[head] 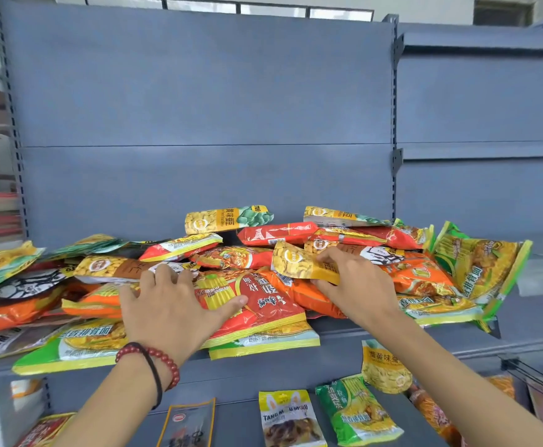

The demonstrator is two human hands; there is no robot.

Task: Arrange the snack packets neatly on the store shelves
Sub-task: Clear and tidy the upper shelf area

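Resting flat on the heap, the left hand (pixel 170 304) lies released, fingers straight and spread. Its thumb touches the red packet (pixel 260 301), a glossy, crinkled plastic pouch with yellow edge bands. A bracelet (pixel 163 359) of round dark-red beads and a thin black cord circle that wrist.

Just right of the red packet, the right hand (pixel 354 282) grasps a yellow packet (pixel 299 262). The fingers curl over one corner of this flat, shiny pouch, which is tilted above the heap.

The shelf (pixel 296 366) is smooth grey-blue painted metal. It carries the red packet and a loose, overlapping heap of pouches:
- orange and red pouches behind and to both sides of the red packet;
- green-edged pouches under its near edge;
- a large green packet (pixel 479 266) far right of it, leaning upright.

Behind the red packet rises a plain back panel (pixel 199 91) of the same metal, with slotted uprights at its sides.

Below the red packet, a lower shelf (pixel 238 424) holds separate flat pouches. Among them are a yellow-topped pouch (pixel 288 417) with a clear window and a green pouch (pixel 357 411) just right of it.
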